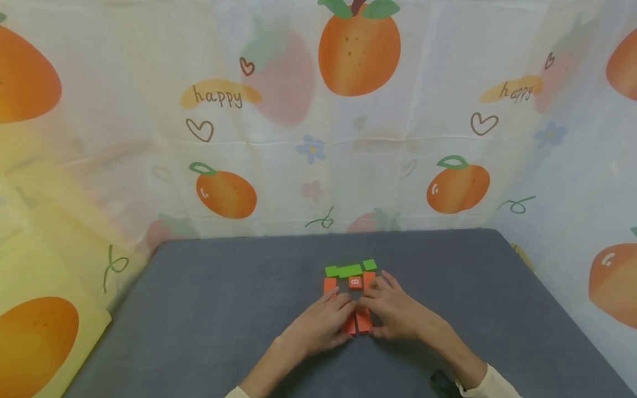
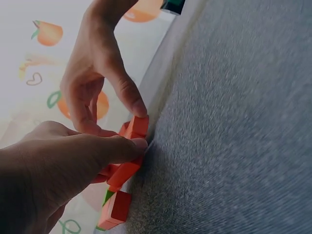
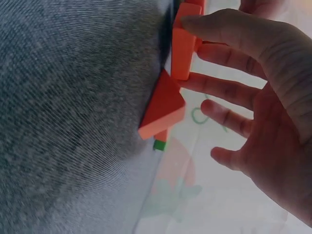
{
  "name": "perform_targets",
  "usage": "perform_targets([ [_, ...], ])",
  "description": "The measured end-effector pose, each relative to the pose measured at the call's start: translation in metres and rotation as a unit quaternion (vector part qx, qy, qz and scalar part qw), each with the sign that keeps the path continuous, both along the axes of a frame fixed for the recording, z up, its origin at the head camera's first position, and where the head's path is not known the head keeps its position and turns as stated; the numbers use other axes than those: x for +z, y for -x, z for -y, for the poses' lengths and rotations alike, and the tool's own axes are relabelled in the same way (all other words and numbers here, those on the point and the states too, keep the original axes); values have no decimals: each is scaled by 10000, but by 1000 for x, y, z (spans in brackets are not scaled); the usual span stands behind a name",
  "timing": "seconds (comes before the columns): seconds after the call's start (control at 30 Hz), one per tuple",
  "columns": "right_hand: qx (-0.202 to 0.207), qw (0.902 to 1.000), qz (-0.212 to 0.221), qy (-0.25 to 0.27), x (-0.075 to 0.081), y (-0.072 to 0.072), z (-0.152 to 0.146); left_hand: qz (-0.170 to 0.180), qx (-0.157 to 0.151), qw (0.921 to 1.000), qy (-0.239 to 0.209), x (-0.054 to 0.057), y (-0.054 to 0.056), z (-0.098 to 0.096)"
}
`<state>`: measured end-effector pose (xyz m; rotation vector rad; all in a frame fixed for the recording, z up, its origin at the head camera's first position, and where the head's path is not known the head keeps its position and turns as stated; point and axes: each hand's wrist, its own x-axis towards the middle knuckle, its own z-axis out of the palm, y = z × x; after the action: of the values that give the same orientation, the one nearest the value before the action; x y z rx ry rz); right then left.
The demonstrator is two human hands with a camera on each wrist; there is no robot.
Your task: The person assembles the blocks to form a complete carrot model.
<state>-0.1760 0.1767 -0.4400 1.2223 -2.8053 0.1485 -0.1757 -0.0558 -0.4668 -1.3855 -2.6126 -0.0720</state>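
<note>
Two long orange blocks lie side by side near the front of the group on the table. My left hand [image 1: 323,323] pinches the left orange block [image 1: 350,326], its thumb on the near end and its fingers on the far side. The thumb and fingers of my right hand [image 1: 398,309] grip the right orange block [image 1: 364,321]. In the right wrist view that hand's ring and little fingers are off the block. Just beyond both hands sits a small orange block marked B [image 1: 355,282]. Another orange block [image 1: 330,284] stands left of it, partly behind my left fingers, and one more [image 1: 369,278] stands at its right.
Behind the orange blocks, a long green block [image 1: 350,271] lies between two small green blocks, one left [image 1: 332,271] and one right [image 1: 369,265]. The grey table [image 1: 224,309] ends at a fruit-printed curtain [image 1: 278,182]. A black device [image 1: 443,384] sits at my right wrist.
</note>
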Motion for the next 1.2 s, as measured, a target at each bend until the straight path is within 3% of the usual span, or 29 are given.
perform_targets([
  [0.27, 20, 9997, 149, -168, 10, -10, -7, -194, 22, 9998, -47, 6, -22, 9],
  [0.5, 340, 9967, 728, -144, 14, -19, -9, 309, 91, 9994, 129, 8, -35, 21],
  [0.77, 661, 9888, 1300, 322, 0, -26, -1, 572, 26, 9984, -24, 0, -40, 26],
  [0.93, 412, 9737, 2123, 718, -7, -25, 1, 1250, 170, 9912, -406, -2, -39, 28],
  [1.1, 301, 9650, 2477, 810, -8, -24, 3, 2175, 360, 9725, -746, -3, -34, 30],
  [1.2, 185, 9608, 2644, 814, -7, -24, 5, 2555, 455, 9609, -969, -7, -30, 31],
])
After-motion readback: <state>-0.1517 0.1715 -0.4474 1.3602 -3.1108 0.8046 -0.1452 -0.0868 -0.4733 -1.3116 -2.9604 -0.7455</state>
